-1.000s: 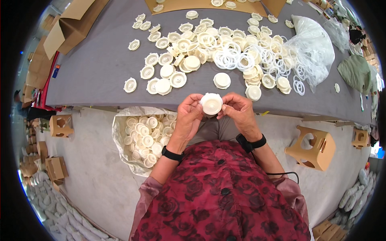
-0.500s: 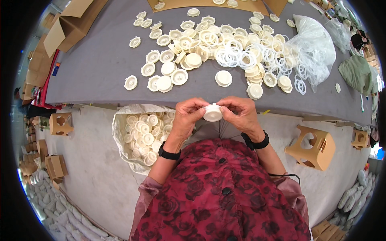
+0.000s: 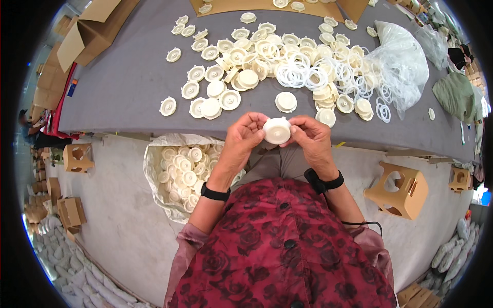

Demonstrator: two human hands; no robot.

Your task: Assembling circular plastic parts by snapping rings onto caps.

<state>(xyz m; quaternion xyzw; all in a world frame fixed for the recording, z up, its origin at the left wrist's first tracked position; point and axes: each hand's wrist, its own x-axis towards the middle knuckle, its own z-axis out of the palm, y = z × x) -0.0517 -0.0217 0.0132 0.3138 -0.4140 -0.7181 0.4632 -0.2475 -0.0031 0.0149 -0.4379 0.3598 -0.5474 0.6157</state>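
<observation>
Between my two hands, just over the table's near edge, is a round cream plastic cap (image 3: 277,130) with small lugs on its rim. My left hand (image 3: 244,137) pinches its left side between thumb and fingers; my right hand (image 3: 312,139) pinches its right side. Its broad face with a shallow round centre is turned up toward me. A single like cap (image 3: 286,102) lies on the table just beyond my hands. Behind it spreads a heap of cream caps (image 3: 248,78), with clear sealing rings (image 3: 293,72) piled over its right part.
A grey table (image 3: 133,77) spans the far side. A clear plastic bag (image 3: 399,64) spills rings on the right. Below the table edge, a white sack (image 3: 154,159) full of caps stands left of my legs. A tan stool (image 3: 405,190) is at right, cardboard boxes (image 3: 97,38) far left.
Both hands have risen slightly toward the table with the cap. The cap has tilted so more of its round face shows. A person has come into view at the far left.
</observation>
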